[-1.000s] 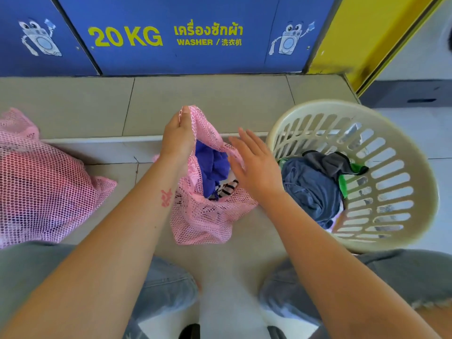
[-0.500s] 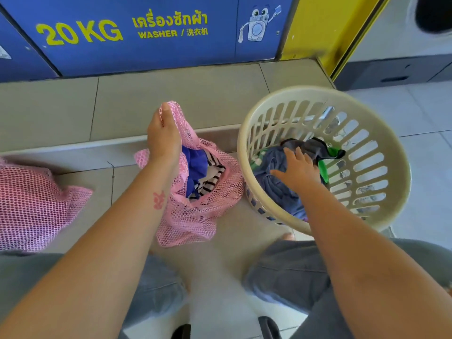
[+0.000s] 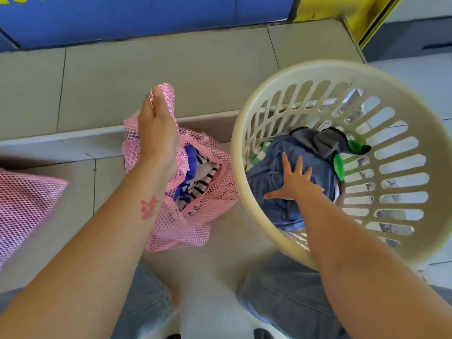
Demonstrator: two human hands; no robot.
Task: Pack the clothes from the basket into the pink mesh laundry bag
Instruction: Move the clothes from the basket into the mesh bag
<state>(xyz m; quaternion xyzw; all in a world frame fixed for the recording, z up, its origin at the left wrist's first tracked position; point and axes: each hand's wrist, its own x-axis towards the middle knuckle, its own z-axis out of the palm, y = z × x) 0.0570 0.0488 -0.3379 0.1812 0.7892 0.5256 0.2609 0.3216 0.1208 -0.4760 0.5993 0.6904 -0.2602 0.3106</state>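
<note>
Inside basket [image 3: 288, 77], right hand [image 3: 292, 182] spread on clothes [image 3: 288, 152]; left hand [image 3: 156, 128] pinches bag [image 3: 195, 216] rim.

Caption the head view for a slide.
Left hand holds the pink mesh bag up; right hand, fingers spread, reaches blue clothes in the basket.

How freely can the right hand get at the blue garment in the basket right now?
Probably yes: the right hand is inside the basket, fingers spread over the blue garment, nothing covering it there.

left hand [image 3: 156, 133] pinches the pink mesh laundry bag [image 3: 195, 216] rim, mouth held up. right hand [image 3: 292, 182] spreads flat on the blue garment [image 3: 315, 165] inside the cream basket [image 3: 403, 99].
</note>
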